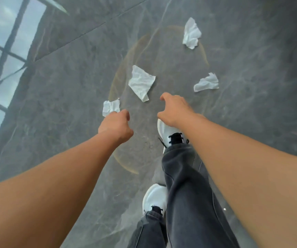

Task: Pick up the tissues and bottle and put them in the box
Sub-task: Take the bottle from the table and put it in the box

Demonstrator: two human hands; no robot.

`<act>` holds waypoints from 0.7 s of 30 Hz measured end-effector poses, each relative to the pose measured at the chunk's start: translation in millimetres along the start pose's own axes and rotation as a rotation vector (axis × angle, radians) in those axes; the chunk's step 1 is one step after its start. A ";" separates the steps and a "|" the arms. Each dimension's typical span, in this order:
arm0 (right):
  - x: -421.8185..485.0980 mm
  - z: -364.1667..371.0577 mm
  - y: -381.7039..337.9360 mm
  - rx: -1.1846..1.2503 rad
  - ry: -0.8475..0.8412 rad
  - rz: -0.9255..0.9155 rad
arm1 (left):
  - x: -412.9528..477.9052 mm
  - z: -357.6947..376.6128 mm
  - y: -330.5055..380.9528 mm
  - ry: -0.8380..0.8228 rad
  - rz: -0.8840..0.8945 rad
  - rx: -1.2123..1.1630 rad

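Several crumpled white tissues lie on the grey marble floor: a flat one [141,82] in the middle, one [206,83] to its right, one [191,34] farther away, and a small one [110,107] at the left. My left hand [116,127] hangs above the floor with its fingers curled in, and its knuckles overlap the small tissue's near edge. My right hand [175,109] reaches forward with its fingers bent down and apart, just short of the middle tissue and holding nothing. Neither a bottle nor a box is in view.
My legs in dark grey trousers and white shoes [170,133] stand below the hands, the right foot ahead. The glossy floor reflects a window [2,56] at the left. A faint brownish ring [124,165] marks the floor around the tissues.
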State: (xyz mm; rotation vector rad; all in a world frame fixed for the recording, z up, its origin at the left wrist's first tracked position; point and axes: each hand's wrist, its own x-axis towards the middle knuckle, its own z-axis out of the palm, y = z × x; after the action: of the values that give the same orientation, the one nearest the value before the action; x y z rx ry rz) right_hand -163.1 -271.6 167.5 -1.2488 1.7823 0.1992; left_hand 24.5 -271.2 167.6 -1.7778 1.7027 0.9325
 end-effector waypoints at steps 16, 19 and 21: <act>169.2 72.2 -15.5 -0.372 0.172 -0.409 | 150.0 75.0 -38.6 0.199 -0.098 -0.121; 115.1 36.0 -0.2 -0.335 0.183 -0.356 | 111.3 43.0 -8.4 0.143 0.050 -0.043; 65.3 8.6 13.5 -0.231 0.219 -0.269 | 75.7 18.9 15.5 0.152 0.139 0.025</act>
State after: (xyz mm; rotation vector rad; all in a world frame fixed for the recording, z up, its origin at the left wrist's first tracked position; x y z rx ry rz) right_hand -172.9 -303.4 109.0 -1.7169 1.7880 0.1199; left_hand 5.2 -307.1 99.3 -1.7714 1.9456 0.8483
